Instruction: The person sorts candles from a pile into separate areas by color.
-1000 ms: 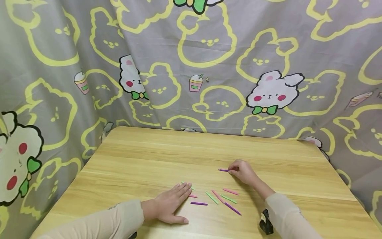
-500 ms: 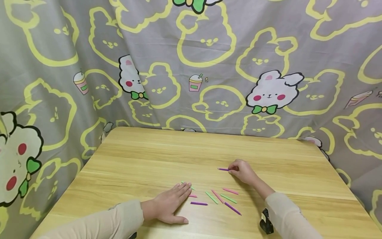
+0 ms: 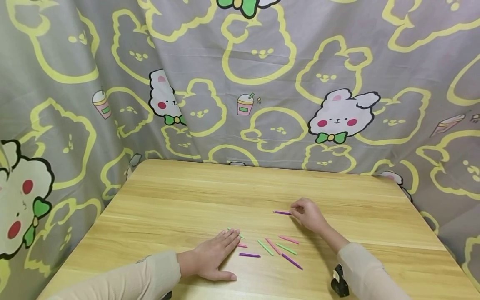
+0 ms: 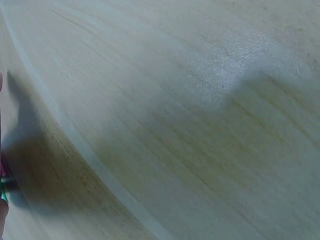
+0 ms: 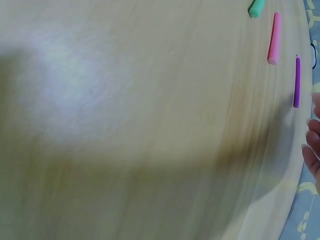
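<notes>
In the head view my left hand (image 3: pixel 211 256) lies flat on the table, partly covering a green candle (image 3: pixel 241 236) and a pink candle (image 3: pixel 243 246). A purple candle (image 3: pixel 249 255) lies just right of it. Farther back, my right hand (image 3: pixel 310 216) hovers low with loosely bent fingers beside another purple candle (image 3: pixel 282 213). The right wrist view shows a gap between the fingers (image 5: pixel 312 157) and that slim purple candle (image 5: pixel 297 82), which has a small wick-like tip. Only slivers of my left hand (image 4: pixel 2 220) appear in the left wrist view.
Between the hands lie several more thin candles: green (image 3: pixel 265 247), pink (image 3: pixel 289 239) and purple (image 3: pixel 291 261). They rest on a wood-grain table (image 3: pixel 210 187). A grey patterned curtain (image 3: pixel 210 54) hangs along its back and sides.
My right hand has let go of the far purple candle and drawn slightly to the right. That candle stays in place, and the left hand has not moved.
</notes>
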Motion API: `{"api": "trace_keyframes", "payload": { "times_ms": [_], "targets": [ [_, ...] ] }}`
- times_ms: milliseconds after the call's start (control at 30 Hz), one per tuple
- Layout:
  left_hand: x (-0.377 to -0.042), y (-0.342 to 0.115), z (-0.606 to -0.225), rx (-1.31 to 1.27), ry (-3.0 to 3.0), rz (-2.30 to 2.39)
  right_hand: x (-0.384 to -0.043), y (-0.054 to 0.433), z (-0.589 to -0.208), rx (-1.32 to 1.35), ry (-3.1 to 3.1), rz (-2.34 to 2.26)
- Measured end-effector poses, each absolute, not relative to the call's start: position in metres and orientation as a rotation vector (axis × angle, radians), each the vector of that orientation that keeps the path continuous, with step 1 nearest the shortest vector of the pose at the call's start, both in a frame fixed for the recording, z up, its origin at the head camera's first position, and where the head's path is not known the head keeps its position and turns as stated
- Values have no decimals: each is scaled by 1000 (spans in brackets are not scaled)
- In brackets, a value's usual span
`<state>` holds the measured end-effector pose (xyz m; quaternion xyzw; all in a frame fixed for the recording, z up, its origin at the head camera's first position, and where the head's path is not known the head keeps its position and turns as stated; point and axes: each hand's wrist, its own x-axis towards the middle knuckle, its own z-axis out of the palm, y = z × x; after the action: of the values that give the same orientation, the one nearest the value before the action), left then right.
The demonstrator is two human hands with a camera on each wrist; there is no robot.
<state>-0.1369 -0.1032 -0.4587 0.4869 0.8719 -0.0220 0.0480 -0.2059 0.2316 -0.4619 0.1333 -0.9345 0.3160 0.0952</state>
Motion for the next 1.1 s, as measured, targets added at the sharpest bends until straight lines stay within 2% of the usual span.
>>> {"api": "trace_keyframes", "payload": {
  "times_ms": [1100],
  "targets": [
    [-138, -104, -460, 1515, 2691, -123, -141, 233, -471, 262, -2593, 890]
  ]
}}
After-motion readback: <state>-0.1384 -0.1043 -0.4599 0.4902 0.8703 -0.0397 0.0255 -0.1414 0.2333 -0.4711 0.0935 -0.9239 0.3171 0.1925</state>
